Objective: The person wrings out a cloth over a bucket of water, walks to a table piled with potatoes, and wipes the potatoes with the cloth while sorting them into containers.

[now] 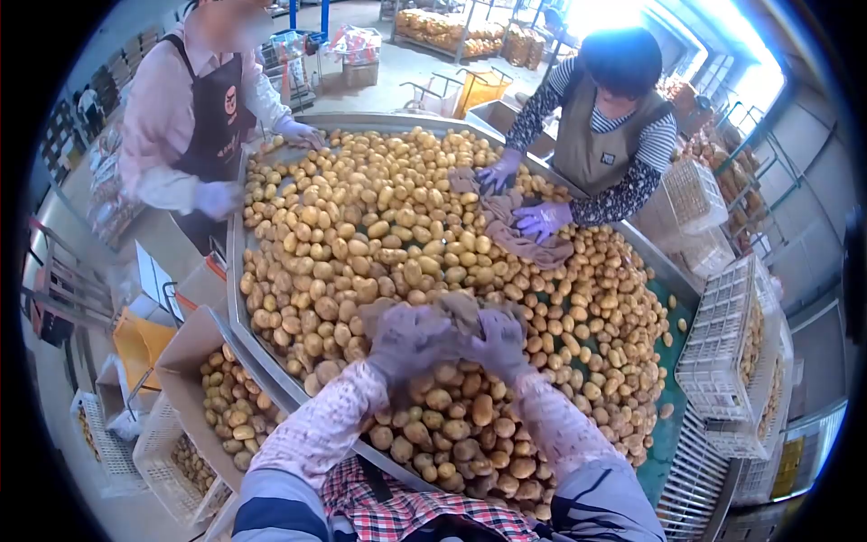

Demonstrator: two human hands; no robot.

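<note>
Potatoes (pixel 361 208) are heaped over a wide metal-rimmed table (pixel 237 298). My left hand (pixel 411 341), in a dusty purple glove, is closed on a brown cloth (pixel 461 312) at the near middle of the heap. Beside it on the right, my right hand (pixel 499 339), gloved the same way, grips the other side of this cloth. The cloth lies on the potatoes, and my hands partly cover it. Potatoes surround both hands, and whether any are under the cloth is hidden.
Across the right edge, a co-worker's gloved hands (pixel 542 219) press a brown cloth (pixel 515 226) on the potatoes. Another co-worker (pixel 194 126) stands at the left edge. A cardboard box (pixel 185 357) holds potatoes at near left; white crates (pixel 722 339) stand at right.
</note>
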